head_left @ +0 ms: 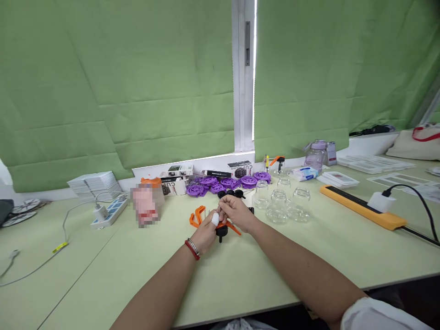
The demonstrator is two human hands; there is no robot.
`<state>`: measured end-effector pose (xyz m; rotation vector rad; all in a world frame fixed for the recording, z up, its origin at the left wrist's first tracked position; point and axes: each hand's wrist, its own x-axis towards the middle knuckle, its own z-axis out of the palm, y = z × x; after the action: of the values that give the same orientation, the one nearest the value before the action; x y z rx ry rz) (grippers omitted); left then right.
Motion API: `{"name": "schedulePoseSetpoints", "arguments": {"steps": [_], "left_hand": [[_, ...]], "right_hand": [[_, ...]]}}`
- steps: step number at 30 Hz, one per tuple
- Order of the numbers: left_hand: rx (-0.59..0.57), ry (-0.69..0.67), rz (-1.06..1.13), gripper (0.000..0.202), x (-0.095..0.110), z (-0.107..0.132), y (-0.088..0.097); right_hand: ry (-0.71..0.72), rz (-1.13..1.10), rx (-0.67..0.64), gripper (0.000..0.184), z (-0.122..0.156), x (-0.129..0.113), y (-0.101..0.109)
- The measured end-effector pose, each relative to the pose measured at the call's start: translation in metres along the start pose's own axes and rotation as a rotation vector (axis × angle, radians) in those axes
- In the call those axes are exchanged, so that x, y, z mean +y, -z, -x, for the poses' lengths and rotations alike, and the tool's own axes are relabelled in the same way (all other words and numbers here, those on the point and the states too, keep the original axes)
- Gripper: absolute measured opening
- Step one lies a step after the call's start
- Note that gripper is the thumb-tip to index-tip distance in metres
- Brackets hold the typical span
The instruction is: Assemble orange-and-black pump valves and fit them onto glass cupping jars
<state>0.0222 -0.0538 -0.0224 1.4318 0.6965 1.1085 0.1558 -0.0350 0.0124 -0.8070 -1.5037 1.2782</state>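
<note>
My left hand (205,234) is closed around a black pump-like head (222,230) with an orange lever (234,228) sticking out to the right. A white wrap (215,219) covers one of its fingertips. Just above, my right hand (238,213) pinches at the top of the same part; whatever small piece sits between its fingertips is too small to name. Loose orange levers (197,216) lie left of my hands. Behind them are several black parts (231,194), partly hidden by my right hand. To the right stand several clear glass jars (277,207).
Purple wheel-shaped pieces (229,183) and printed boxes (174,187) line the back. A jar with an orange-and-black top (279,165) stands near the wall. An orange power strip (360,207) lies right, a white one (110,213) left, with a cable (41,267) trailing.
</note>
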Motion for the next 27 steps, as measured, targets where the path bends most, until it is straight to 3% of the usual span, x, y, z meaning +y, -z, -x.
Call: {"name": "schedulePoseSetpoints", "arguments": {"steps": [9,17,20,24,27], "left_hand": [[-0.02,-0.02,0.013,0.03,-0.007,0.0,0.002],[0.087,0.057,-0.004,0.04,-0.014,0.0,0.002],[0.0,0.035,-0.061,0.037,-0.008,0.002,0.003],[-0.134,0.044,-0.198,0.046,-0.002,0.004,0.005],[-0.153,0.071,-0.208,0.048,-0.003,0.005,0.006]], "right_hand": [[0.141,0.121,-0.022,0.009,0.0,0.016,-0.001],[0.262,0.373,-0.007,0.005,0.007,0.015,-0.004],[0.284,0.463,0.013,0.005,0.009,0.012,-0.004],[0.173,0.351,-0.047,0.005,0.009,0.01,-0.001],[0.163,0.289,-0.101,0.003,0.009,0.01,0.001]]}}
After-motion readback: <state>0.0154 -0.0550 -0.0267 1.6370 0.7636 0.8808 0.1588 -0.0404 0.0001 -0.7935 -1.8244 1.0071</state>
